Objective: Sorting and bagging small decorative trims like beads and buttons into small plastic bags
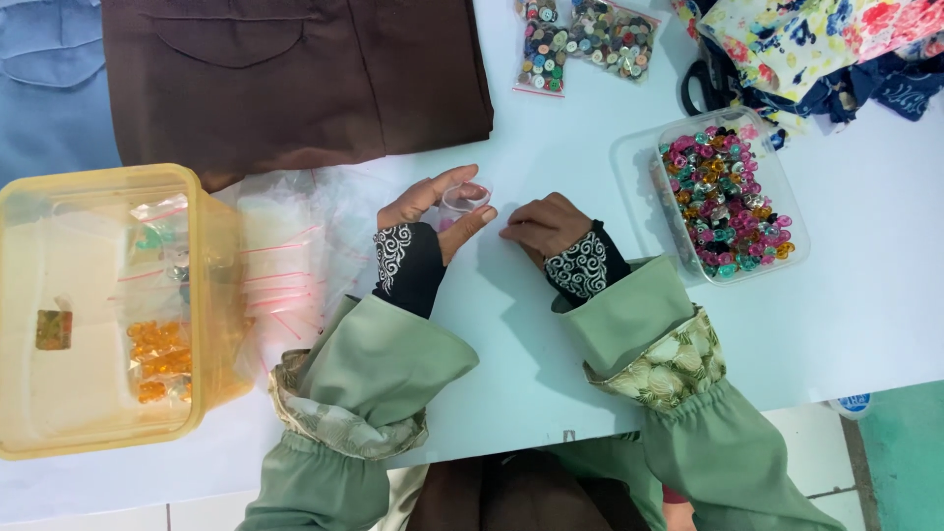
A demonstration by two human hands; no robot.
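Small clear plastic bag [462,204] is sitting near the middle of the white counter [865,256], held up off the surface, mouth facing the right hand; long axis cannot be told. Left hand [433,208] is curling half-open around the bag, thumb and fingers pinching its edges. Right hand [544,224] is resting loosely closed on the counter just beside the bag, fingertips together; anything between them is too small to tell. Clear tray of coloured beads [726,202] is lying to the right, yellow tub [211,285] to the left.

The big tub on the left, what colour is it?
Translucent yellow tub, head view.
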